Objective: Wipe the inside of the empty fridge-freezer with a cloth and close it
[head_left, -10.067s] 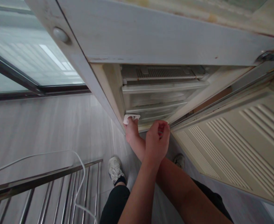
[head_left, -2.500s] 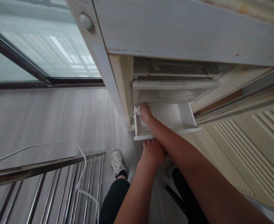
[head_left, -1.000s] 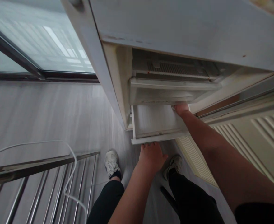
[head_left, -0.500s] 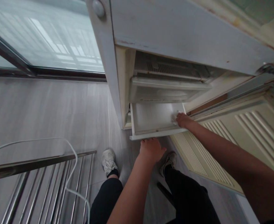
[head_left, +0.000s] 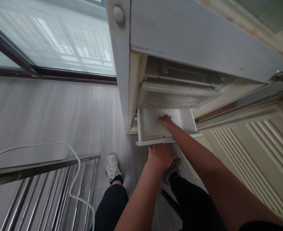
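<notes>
A white freezer drawer (head_left: 148, 126) is pulled partway out of the fridge (head_left: 180, 32). My left hand (head_left: 160, 156) is at the drawer's front edge, its fingers curled against the underside of the front and its thumb out to the right. Inside the drawer, my right hand (head_left: 166, 121) presses down near the middle of the floor. A white wipe (head_left: 162, 115), blurred and mostly covered by the fingers, is in that hand. Directly above sits another drawer (head_left: 180, 96), pushed further in.
The fridge's lower door (head_left: 247, 141) stands open on the right. At lower left is a metal rack (head_left: 47, 192) with a white cable (head_left: 75, 179) across it. My shoes (head_left: 112, 167) are on the grey floor below. A glass sliding door (head_left: 66, 41) is at upper left.
My right hand has moved left with the wipe, from the drawer's right side to its middle. My left hand stays at the front edge. The view has shifted slightly.
</notes>
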`<state>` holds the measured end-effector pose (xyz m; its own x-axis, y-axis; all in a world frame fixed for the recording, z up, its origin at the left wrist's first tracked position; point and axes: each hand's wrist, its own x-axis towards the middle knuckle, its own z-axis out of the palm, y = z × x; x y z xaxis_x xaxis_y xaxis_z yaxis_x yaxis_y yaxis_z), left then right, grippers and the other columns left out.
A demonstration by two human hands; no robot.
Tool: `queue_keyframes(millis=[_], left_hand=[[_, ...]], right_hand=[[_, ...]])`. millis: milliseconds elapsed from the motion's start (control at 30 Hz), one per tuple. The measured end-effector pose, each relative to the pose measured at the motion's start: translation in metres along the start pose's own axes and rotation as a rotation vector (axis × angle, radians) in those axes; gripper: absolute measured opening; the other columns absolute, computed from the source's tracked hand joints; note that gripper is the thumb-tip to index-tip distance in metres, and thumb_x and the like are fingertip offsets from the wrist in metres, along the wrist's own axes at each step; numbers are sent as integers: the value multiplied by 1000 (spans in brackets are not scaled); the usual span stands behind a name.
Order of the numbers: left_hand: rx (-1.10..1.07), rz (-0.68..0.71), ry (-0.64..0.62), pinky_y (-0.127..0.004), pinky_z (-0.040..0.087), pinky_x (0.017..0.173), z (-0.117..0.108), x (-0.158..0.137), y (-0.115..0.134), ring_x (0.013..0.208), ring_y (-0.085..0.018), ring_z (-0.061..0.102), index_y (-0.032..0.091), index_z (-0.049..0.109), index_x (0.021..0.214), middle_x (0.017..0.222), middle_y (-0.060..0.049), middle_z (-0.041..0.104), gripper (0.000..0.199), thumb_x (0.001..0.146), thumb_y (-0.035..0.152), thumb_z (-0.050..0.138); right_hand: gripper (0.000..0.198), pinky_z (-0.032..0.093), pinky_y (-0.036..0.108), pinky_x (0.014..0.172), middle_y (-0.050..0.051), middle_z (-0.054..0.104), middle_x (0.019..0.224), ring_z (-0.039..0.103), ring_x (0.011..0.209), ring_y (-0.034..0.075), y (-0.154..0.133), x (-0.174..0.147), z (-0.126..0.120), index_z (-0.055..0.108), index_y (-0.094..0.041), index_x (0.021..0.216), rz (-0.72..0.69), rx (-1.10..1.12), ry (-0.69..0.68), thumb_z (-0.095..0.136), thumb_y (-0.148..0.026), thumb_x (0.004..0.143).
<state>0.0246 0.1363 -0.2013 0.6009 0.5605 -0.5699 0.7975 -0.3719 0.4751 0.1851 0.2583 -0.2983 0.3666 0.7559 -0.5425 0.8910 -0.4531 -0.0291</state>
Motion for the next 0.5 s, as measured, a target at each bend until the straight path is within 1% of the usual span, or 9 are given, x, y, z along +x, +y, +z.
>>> queue_keyframes(millis=[33,100,167,200,267,333,400,467,500], left_hand=[[2,0,-2,-50,45,109,0,0,0,128,-40,60,1,58,134,129,-27,66,70,93,58,53],[5,2,-5,-51,45,109,0,0,0,128,-40,60,1,58,134,131,-27,66,69,94,57,53],[9,10,-3,-52,45,109,1,0,0,128,-40,59,1,58,134,132,-27,65,68,95,56,51],[10,14,-1,-52,44,109,1,0,0,128,-40,59,1,58,134,132,-27,65,68,95,56,50],[10,14,1,-53,44,109,1,0,0,128,-41,59,0,58,134,130,-27,65,69,96,57,49],[10,3,3,-52,44,109,2,0,0,128,-41,59,1,58,134,129,-28,66,69,95,57,51],[10,-7,11,-52,45,109,3,0,0,128,-41,60,1,58,134,129,-28,66,69,94,57,53],[8,-5,17,-51,45,109,4,1,0,127,-40,61,2,59,133,127,-27,67,68,94,57,54],[6,-2,18,-50,45,108,4,0,0,126,-40,61,1,59,133,126,-27,67,69,94,58,54]], right_hand=[[63,46,50,109,34,44,149,52,136,35,-18,-1,5,34,3,155,-10,34,16,29,-34,103],[75,39,42,119,26,33,161,39,148,31,-49,-3,16,21,-2,161,-130,117,22,44,-38,100],[93,35,39,123,21,30,164,36,150,29,-69,-5,26,9,-8,165,-377,215,-2,61,-33,91],[99,34,40,124,20,29,165,37,150,29,-74,-6,31,6,-9,165,-502,235,-14,65,-28,88],[99,30,45,126,21,23,167,32,152,33,-75,-7,37,8,-9,165,-668,169,-34,66,-20,86],[92,26,51,127,20,12,170,17,157,37,-64,-8,39,14,-9,165,-670,8,-55,64,-18,87],[86,23,57,126,16,6,171,8,158,39,-47,-9,35,18,-15,165,-604,-109,-67,61,-18,90],[80,25,59,125,17,11,171,11,158,39,-25,-10,27,20,-17,165,-474,-188,-38,55,-17,93],[77,29,58,123,20,15,169,17,157,40,-13,-11,22,23,-14,164,-375,-225,-18,53,-15,94]])
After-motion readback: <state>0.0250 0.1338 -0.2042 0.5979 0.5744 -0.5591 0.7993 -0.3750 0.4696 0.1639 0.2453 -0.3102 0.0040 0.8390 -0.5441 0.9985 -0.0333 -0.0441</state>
